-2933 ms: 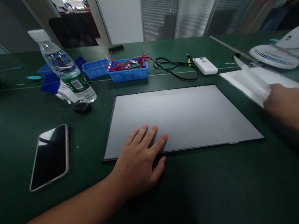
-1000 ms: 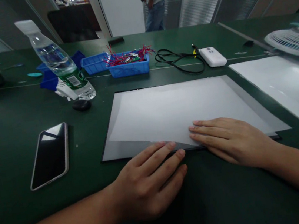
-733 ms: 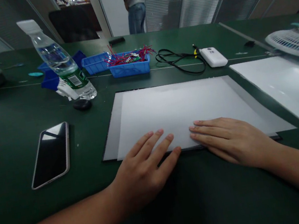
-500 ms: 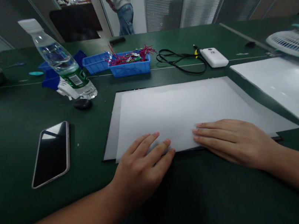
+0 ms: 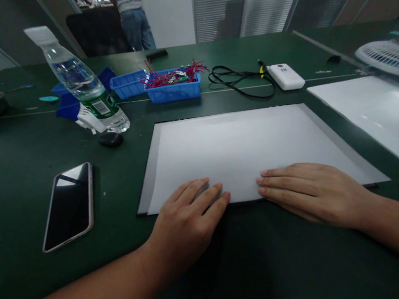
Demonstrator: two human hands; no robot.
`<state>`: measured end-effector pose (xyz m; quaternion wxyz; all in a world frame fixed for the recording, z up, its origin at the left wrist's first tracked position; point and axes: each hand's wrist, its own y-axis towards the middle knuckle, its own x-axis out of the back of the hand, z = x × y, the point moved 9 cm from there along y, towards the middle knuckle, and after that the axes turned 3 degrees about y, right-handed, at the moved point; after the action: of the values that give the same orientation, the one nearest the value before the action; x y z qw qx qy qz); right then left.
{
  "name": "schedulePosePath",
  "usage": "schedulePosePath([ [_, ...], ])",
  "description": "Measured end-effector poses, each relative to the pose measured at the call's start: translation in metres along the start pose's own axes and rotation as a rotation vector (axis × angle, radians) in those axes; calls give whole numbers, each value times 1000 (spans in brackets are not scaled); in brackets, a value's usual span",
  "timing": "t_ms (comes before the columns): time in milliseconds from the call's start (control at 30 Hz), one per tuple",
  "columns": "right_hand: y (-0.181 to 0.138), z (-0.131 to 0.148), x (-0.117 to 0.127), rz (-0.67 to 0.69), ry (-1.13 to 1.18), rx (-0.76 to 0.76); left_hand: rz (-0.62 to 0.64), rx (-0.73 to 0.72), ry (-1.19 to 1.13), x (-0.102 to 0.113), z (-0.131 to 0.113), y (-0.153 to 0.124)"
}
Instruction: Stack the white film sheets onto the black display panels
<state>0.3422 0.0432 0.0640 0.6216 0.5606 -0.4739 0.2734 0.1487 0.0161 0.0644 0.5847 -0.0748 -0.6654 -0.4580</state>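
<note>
A white sheet [image 5: 244, 148] lies on a grey flat panel with a dark frame [image 5: 151, 176] in the middle of the green table [image 5: 6, 163]. The sheet sits slightly to the right, so a grey strip of the panel shows along its left side. My left hand [image 5: 188, 221] rests flat at the sheet's near edge, fingers stretched out on it. My right hand [image 5: 311, 193] lies flat beside it, fingertips pressing the same near edge. Neither hand holds anything.
A phone [image 5: 67, 205] lies face up at the left. Behind it stand a water bottle [image 5: 81, 87], a small black object [image 5: 110, 139], blue trays with red wires [image 5: 171, 86], a black cable [image 5: 240, 81], a white box [image 5: 286, 76]. White sheets [image 5: 385, 116] and a fan [image 5: 392, 58] sit right. A person [image 5: 130, 15] stands behind.
The right hand brought a white sheet from the right pile onto the panel. Both hands slid it leftward and squared it. The person in the background walked left.
</note>
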Motion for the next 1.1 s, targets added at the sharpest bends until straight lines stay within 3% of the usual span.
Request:
schedulePosePath([
  [733,0,-2,-5,51,40,-34,-53,-23,52,17,-5,6],
  [1100,0,7,-2,23,72,43,-14,24,98,8,-1,2],
])
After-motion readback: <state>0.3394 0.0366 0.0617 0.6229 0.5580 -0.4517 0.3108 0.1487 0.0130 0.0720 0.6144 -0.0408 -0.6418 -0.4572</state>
